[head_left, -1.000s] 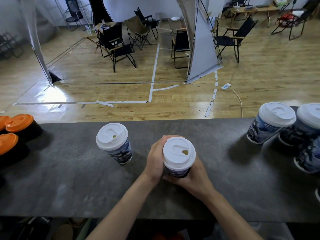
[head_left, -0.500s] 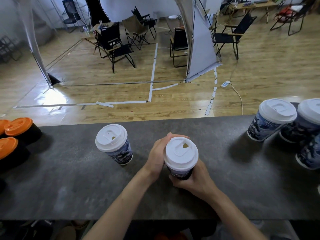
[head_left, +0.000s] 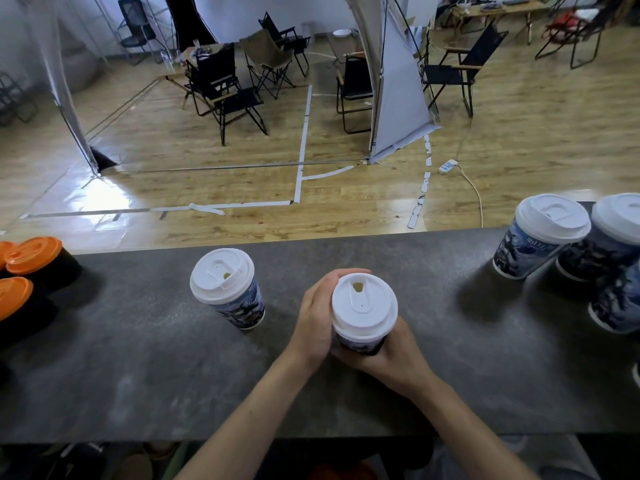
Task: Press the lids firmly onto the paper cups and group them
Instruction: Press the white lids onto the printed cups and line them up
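Note:
A paper cup with a white lid [head_left: 363, 311] stands at the middle of the grey counter [head_left: 138, 375]. My left hand [head_left: 317, 317] wraps its left side and my right hand [head_left: 391, 358] grips its base from the right and front. The lid's sip hole faces away from me. A second lidded cup [head_left: 228, 289] with a blue mountain print stands free to the left. A group of lidded cups [head_left: 543, 237] is clustered at the counter's right end.
Black cups with orange lids [head_left: 34, 258] sit at the counter's far left edge. Beyond the counter lies a wooden floor with folding chairs [head_left: 225, 91] and a white panel [head_left: 398, 91].
The held cup has been turned between my hands, so its sip hole swung from the right side to the far side. Both hands stay on it.

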{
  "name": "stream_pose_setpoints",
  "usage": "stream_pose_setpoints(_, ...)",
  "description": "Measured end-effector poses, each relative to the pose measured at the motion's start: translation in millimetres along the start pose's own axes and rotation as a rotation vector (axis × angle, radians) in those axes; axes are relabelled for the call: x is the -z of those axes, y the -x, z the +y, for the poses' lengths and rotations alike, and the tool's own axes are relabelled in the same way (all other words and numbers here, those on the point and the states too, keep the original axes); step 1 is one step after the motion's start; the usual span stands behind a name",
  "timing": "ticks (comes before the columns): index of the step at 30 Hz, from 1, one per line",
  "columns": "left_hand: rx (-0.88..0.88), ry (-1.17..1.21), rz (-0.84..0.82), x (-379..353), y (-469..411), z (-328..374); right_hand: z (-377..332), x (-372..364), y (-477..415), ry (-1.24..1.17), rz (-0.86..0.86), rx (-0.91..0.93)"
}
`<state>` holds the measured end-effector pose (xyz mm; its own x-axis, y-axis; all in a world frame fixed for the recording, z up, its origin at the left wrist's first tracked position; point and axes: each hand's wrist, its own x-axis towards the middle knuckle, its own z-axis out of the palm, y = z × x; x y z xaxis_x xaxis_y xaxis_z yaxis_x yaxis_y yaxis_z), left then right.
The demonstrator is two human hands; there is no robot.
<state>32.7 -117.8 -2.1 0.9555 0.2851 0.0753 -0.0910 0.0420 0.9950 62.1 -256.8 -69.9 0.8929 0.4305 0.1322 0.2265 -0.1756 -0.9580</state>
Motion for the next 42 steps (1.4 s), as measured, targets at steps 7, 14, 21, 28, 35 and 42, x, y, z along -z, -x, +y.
stream_pose_setpoints(7,0.07,0.026,-0.053,-3,-9,5,7,2,2,0.003,0.015,-0.06)
stream_pose_setpoints(14,0.021,0.058,0.097,-6,-1,-6,-2,-2,0,-0.033,0.067,-0.016)
stream_pose_setpoints(21,0.035,0.131,0.022,-5,-5,-4,3,-2,-1,-0.02,-0.001,-0.015)
stream_pose_setpoints(28,0.109,0.11,-0.092,0,-19,-2,11,-1,-2,-0.033,-0.003,0.022)
stream_pose_setpoints(35,0.01,0.149,0.078,-6,-6,-11,12,-4,-4,-0.082,0.003,0.031)
stream_pose_setpoints(42,0.015,0.134,0.058,-5,-6,-6,7,-4,-1,-0.037,0.018,0.01)
